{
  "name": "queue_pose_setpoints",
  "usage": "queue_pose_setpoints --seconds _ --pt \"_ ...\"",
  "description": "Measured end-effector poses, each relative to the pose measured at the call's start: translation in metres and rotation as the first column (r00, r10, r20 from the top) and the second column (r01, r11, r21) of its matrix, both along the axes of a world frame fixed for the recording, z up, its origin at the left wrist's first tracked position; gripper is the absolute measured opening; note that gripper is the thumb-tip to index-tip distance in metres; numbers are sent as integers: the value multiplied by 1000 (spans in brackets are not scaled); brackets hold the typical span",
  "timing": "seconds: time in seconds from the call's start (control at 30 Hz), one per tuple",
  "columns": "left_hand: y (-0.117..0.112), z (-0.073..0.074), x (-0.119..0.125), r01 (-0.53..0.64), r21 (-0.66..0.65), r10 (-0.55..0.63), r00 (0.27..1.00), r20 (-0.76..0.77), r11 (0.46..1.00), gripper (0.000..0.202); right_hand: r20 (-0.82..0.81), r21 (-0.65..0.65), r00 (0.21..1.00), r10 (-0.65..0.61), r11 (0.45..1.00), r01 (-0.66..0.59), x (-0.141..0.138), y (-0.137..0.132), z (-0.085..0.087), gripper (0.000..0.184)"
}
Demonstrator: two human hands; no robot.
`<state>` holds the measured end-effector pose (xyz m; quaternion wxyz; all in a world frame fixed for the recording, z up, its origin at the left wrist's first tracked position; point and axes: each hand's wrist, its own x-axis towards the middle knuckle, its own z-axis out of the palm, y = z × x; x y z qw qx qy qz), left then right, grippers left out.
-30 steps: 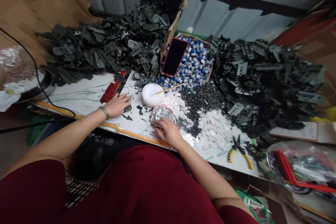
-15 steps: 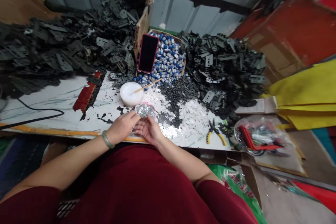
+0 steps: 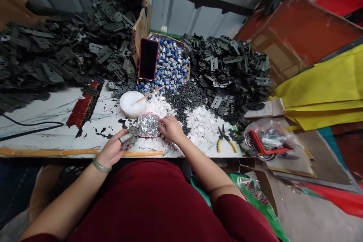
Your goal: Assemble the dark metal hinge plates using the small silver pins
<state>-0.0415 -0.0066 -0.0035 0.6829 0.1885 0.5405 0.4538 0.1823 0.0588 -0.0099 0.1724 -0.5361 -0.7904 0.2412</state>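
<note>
My left hand, with a bangle on its wrist, is closed around a flat grey metal bracket. That bracket is held over the table's front part, just left of a small pink-rimmed tray. Thin shiny metal pins fill the tray. At the tray's right edge is my right hand, its fingertips pressed together; what they pinch, if anything, is too small to make out. Behind the tray stands a white bowl of pale stuff with a wooden stick in it.
Piles of dark metal brackets lie left and right. Between them are blue-and-white small parts, a phone, small black pieces and white pieces. Yellow-handled pliers and a plastic bag lie to the right.
My hands were together in front of the tray and have moved apart. The left went left and now shows the bracket; the right moved to the tray's right edge. The view shifted rightward.
</note>
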Motion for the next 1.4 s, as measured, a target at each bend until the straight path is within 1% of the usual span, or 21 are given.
queue_pose_setpoints --seconds 0.03,0.07,0.13,0.23,0.33,0.5,0.63,0.7,0.77,0.83,0.9,0.97,1.07,1.17,1.3,1.4 --pt "-2 -2 2 -8 -21 8 1000 26 1000 26 136 43 986 95 994 -101 -6 3 3 16" --pt "-4 -3 3 -10 -27 11 999 45 1000 26 242 66 956 168 980 -189 -15 5 6 19" --pt "-5 -5 7 -3 -13 4 997 81 1000 25 387 87 888 248 949 -303 -33 8 9 23" --pt "-1 -6 11 11 17 -13 994 110 1000 24 507 68 821 264 937 -343 -52 13 8 19" --pt "3 -8 12 19 39 -23 994 107 999 23 521 36 814 257 946 -322 -52 17 6 17" --pt "12 -10 20 18 88 -25 996 83 996 24 417 54 883 214 964 -259 -34 15 6 19" --pt "17 -5 31 15 109 -21 998 53 994 30 263 60 942 206 972 -229 -27 9 4 14" --pt "18 -4 34 15 126 -20 999 36 992 31 132 57 976 175 981 -184 -26 7 3 9" --pt "17 -4 35 11 144 -14 1000 15 989 30 -50 34 991 125 992 -124 -26 6 4 8" --pt "16 -5 35 14 158 -13 1000 -7 987 29 -225 -7 970 89 996 -93 -27 3 7 10" --pt "14 -6 35 29 167 -25 999 -23 986 27 -321 -33 944 82 995 -97 -29 1 9 11" --pt "12 -7 36 45 174 -39 998 -39 984 25 -327 -22 940 95 994 -109 -32 -2 11 11" --pt "9 -9 36 60 172 -51 997 -59 983 24 -261 40 958 120 993 -114 -36 -6 11 10" --pt "8 -10 37 58 149 -54 998 -34 987 24 -237 90 962 133 989 -115 -37 -8 8 10" --pt "8 -9 38 35 127 -39 999 31 991 25 -313 57 946 82 996 -68 -37 -9 3 13" --pt "7 -11 38 38 125 -43 998 39 991 26 -278 90 957 86 994 -63 -37 -11 0 13"
